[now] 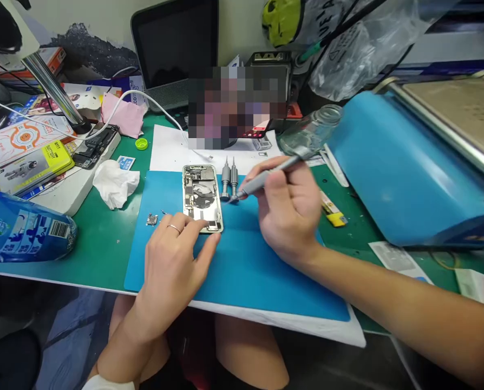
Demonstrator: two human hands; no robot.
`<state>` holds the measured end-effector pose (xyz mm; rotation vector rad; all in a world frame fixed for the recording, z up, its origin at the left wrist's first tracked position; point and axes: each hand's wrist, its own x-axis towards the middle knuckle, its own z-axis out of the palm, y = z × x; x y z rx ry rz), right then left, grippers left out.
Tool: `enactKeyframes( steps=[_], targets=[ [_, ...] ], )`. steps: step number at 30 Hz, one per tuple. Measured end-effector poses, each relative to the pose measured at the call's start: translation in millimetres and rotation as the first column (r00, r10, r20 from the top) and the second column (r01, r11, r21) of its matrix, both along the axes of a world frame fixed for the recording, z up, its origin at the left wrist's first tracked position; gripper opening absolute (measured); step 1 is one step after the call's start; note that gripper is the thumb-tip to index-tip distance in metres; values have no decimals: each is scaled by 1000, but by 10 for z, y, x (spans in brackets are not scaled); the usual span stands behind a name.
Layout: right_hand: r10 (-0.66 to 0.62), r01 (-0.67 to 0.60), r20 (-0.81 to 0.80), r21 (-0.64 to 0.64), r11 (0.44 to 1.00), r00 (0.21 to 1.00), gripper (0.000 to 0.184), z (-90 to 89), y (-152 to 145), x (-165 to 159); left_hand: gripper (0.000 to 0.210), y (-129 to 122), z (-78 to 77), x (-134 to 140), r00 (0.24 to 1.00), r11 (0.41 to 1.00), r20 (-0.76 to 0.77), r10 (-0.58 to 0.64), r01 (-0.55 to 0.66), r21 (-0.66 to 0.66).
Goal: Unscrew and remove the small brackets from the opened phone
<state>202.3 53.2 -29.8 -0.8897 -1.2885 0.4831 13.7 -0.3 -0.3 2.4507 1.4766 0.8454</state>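
An opened smartphone (216,208) with its inner parts bare lies on the blue mat (246,265). My left hand (175,260), a ring on one finger, is closed about the phone's lower end, fingertips over its lower left and thumb at the lower right corner. In my right hand (293,211) is a slim grey pen-shaped tool (262,177), gripped between thumb and fingers. Its narrow tip points down and left, beside the phone; what kind of tip cannot be made out. Two grey precision screwdrivers (229,179) stand bits-up by that tip. A small circuit part (151,219) lies left of the phone.
A crumpled tissue (116,184) and a blue bottle (26,227) are on the left. Behind stand a glass jar (311,130) and a dark-screened device (175,43). A large blue machine (388,173) fills the right. A yellow-ended cutter (335,214) lies near my right wrist.
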Motion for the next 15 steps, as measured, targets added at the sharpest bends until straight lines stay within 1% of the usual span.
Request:
enactKeyframes(
  steps=[2,3,6,8,10,13,15],
  targets=[
    [32,-32,-5,9,999,999,13,14,-104,-12,17,-18,-3,-6,1000,1000,4,-15,15,0],
    [77,-77,-3,3,997,997,14,21,-154,-10,18,-27,-2,-10,1000,1000,5,-31,31,1],
    [201,-201,-8,-10,980,980,26,38,-251,0,17,-51,-8,-22,997,997,13,-73,73,8],
    [261,-262,-32,-31,965,965,30,48,-262,-5,18,-53,-20,-23,997,997,22,-71,70,7],
    [282,-285,-71,-36,958,957,28,59,-244,-16,18,-42,-30,-15,998,998,32,-61,61,2],
    [267,-270,-118,-13,963,956,23,76,-212,-34,18,-24,-32,7,998,999,37,-52,53,-11],
    [267,-270,-146,-5,963,953,23,82,-201,-43,18,-20,-24,24,998,999,38,-45,45,-22]
  ],
)
